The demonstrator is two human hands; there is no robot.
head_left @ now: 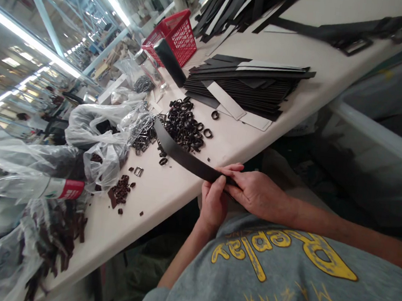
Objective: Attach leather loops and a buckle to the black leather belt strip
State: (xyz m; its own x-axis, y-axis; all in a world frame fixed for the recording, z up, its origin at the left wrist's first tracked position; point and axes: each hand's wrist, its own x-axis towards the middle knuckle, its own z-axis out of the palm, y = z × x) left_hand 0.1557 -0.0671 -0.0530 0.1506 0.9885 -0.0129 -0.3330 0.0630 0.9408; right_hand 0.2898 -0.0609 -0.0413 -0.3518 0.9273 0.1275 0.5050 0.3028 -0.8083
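Note:
A black belt strap (pixel 188 162) reaches from my hands out over the table, its far end curving across a pile of black belt loops (pixel 186 120). My left hand (pixel 214 202) pinches the near part, thumb on top. Just beside it, my right hand (pixel 256 191) is closed on the same strap, and its fingers hide the near end. Both hands are in front of my body at the table's edge. Small metal buckles (pixel 145 137) lie against the loop pile.
Stacked black straps (pixel 243 85) lie beyond the loops, near a red basket (pixel 183 41). Finished-looking belts with buckles (pixel 352 42) rest at the upper right. Plastic bags (pixel 107 121), a bottle (pixel 49 188) and small brown loops (pixel 122 189) occupy the left of the white table (pixel 160 194).

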